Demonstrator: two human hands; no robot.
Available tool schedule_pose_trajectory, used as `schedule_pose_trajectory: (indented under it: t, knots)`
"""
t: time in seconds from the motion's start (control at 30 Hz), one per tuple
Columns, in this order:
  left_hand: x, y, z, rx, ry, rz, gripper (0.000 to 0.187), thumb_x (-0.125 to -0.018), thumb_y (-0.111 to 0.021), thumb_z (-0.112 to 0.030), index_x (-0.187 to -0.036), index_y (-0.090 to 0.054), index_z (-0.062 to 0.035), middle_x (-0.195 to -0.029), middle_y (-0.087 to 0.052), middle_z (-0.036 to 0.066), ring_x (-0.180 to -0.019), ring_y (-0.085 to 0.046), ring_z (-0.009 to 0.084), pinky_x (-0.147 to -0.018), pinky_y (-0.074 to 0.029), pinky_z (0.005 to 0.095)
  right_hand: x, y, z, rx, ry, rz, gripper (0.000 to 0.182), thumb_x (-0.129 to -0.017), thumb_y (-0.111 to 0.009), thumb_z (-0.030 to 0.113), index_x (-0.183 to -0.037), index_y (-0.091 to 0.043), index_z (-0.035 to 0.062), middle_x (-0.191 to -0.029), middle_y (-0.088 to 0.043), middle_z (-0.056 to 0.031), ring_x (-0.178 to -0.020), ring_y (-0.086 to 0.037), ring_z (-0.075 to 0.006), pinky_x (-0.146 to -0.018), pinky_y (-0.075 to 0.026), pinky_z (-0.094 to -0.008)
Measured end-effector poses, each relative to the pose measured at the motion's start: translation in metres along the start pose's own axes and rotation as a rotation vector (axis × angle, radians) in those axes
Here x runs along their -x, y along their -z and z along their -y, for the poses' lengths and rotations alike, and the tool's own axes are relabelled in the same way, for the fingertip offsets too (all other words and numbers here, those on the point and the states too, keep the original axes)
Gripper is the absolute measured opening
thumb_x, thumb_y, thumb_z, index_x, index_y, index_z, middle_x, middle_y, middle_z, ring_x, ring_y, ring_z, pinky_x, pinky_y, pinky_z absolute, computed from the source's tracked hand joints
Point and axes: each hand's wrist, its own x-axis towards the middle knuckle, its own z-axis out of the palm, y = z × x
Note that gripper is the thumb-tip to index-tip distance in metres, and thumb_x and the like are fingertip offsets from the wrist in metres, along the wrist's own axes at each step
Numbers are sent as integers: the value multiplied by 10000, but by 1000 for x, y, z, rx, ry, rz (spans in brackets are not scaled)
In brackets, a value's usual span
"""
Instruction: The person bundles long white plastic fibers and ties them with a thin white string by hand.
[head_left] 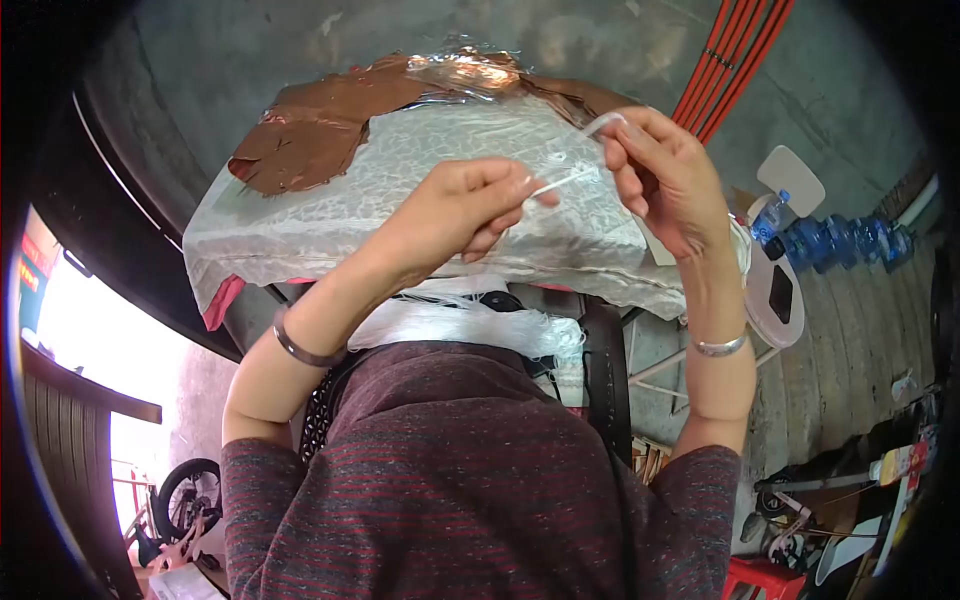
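A thin clear plastic strip (565,180) is being held taut between both hands above the middle of the surface (300,240). The left hand (455,210) is being kept closed, its fingers (515,190) pinched on the strip's lower end; the right hand (665,175) is being kept closed on the upper end at 1 o'clock, where the strip is bending over the fingertips.

The surface is being covered by a clear plastic sheet (420,170), with a brown patch (320,125) showing at 11 o'clock. Its near edge is being overhung by the sheet, just behind the wrists; open concrete floor is being left at 12 o'clock beyond the far edge.

A bundle of white threads (460,320) is being kept below the near edge, against the person's striped top. At 3 o'clock, a small water bottle (768,218) is standing on a white stool (775,295), with large blue water jugs (845,240) lined up beyond; what they contain cannot be told. Red cables (735,55) are running across at 1 o'clock.
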Motion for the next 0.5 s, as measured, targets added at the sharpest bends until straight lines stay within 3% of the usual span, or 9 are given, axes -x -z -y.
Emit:
schedule_pose_trajectory:
  t: [0.07, 0.13, 0.2, 0.33, 0.4, 0.43, 0.5]
  knots:
    - [10, 5, 6, -167, -43, -100, 278, -892, -510, -275, -886, -605, -14, -550, -358, -71, -435, -271, 21, -403, -215, 180, 6, 9, -19, -2, 33, -90, 203, -873, -536, 167, -960, -566, -14, -709, -585, -58, -481, -478, -58, -386, -353, -160]
    - [17, 14, 8, -246, -53, -125, 271, -888, -516, -274, -861, -610, -21, -538, -353, -74, -441, -277, 18, -405, -212, 181, 13, 14, -39, -7, 64, -180, 194, -870, -539, 161, -934, -574, -19, -729, -594, -73, -482, -481, -66, -394, -355, -162]
    - [22, 22, 12, -374, -93, -179, 252, -880, -532, -266, -809, -619, -40, -513, -354, -83, -456, -281, 10, -413, -201, 180, 24, 16, -56, 201, 74, -303, 182, -865, -541, 146, -870, -582, -31, -745, -607, -98, -505, -500, -78, -420, -371, -163]
    - [23, 44, 20, -378, -181, -281, 237, -871, -547, -257, -804, -622, -42, -543, -406, -76, -465, -286, 7, -420, -214, 181, 53, 7, -73, 319, -89, -89, 201, -869, -528, 148, -804, -575, -36, -717, -608, -106, -443, -483, -87, -367, -344, -172]
    - [23, 49, 29, -398, -151, -280, 236, -873, -545, -255, -805, -624, -42, -545, -405, -76, -467, -289, 9, -422, -218, 182, 65, -3, -68, -135, -376, 227, 219, -875, -514, 161, -781, -565, -31, -630, -575, -83, -352, -428, -88, -303, -296, -192]
    - [23, 52, 35, -417, -124, -271, 236, -874, -543, -253, -806, -626, -42, -547, -405, -75, -469, -292, 11, -423, -223, 183, 70, -7, -66, -136, -377, 232, 219, -875, -514, 161, -781, -565, -31, -630, -575, -83, -352, -428, -88, -303, -296, -192]
    - [28, 60, 48, -388, -68, -199, 236, -872, -547, -253, -805, -627, -41, -540, -400, -76, -471, -296, 16, -425, -228, 186, 73, -12, -63, -544, -3, 198, 225, -885, -498, 183, -804, -559, -17, -517, -478, -42, -278, -318, -82, -255, -236, -213]
